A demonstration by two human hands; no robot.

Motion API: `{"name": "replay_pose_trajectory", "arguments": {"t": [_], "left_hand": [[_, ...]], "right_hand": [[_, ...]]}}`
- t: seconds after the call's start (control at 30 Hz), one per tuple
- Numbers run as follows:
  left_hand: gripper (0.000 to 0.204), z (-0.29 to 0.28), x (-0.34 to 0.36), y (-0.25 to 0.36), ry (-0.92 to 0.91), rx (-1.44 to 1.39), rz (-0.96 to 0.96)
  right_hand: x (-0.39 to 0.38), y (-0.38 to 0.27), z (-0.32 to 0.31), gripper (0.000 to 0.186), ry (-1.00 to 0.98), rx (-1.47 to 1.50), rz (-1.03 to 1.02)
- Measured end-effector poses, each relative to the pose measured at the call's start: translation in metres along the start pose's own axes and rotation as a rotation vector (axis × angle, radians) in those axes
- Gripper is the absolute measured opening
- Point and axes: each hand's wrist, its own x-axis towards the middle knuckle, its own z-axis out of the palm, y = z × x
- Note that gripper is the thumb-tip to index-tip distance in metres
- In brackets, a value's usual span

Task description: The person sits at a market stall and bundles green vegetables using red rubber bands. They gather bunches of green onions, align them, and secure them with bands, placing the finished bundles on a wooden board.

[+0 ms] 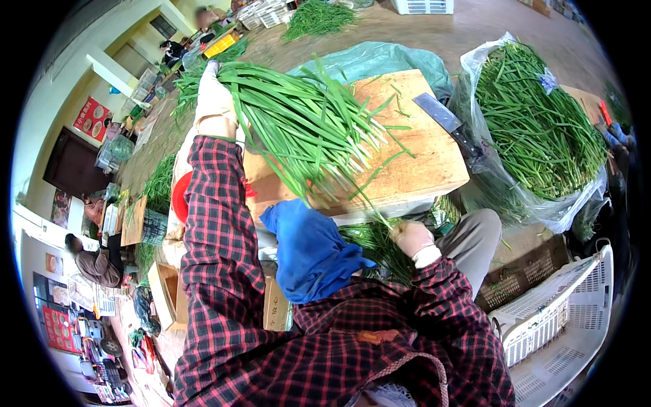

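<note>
My left hand [215,97], in a pale glove, is closed round the leafy end of a big bunch of green chives [298,119]. Their white stem ends fan out over a wooden board [434,159], and some are blurred. Below the board's near edge, my right hand [411,239], gloved too, pinches a long chive stalk [381,218] that runs up toward the bunch. A cleaver [441,117] with a dark handle lies at the board's right edge. Loose chives [369,247] lie beneath the board, by my right hand.
Right of the board stands a clear plastic bag [485,57] heaped with chives. White plastic crates [576,319] sit at the lower right. A blue cloth [305,254] covers my left knee. Left of my arm are a red bowl [180,197] and a wooden box [163,295]. Several people sit farther off.
</note>
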Motion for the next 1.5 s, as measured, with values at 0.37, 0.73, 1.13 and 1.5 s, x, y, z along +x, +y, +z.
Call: {"name": "replay_pose_trajectory", "arguments": {"t": [0.37, 0.73, 1.13, 1.5], "left_hand": [[0.042, 0.011, -0.009, -0.011, 0.012, 0.061, 0.025], [0.031, -0.009, 0.007, -0.038, -0.058, -0.095, -0.023], [0.043, 0.007, -0.028, -0.078, -0.107, -0.097, -0.116], [0.043, 0.002, -0.043, -0.072, -0.019, -0.111, -0.079]], "right_hand": [[0.003, -0.131, -0.053, 0.026, 0.541, 0.038, -0.573], [-0.032, -0.122, -0.051, 0.023, 0.478, 0.244, -0.652], [0.016, -0.069, -0.029, 0.041, 0.281, 0.929, -0.235], [0.037, -0.076, -0.026, 0.024, 0.108, 1.499, 0.038]]}}
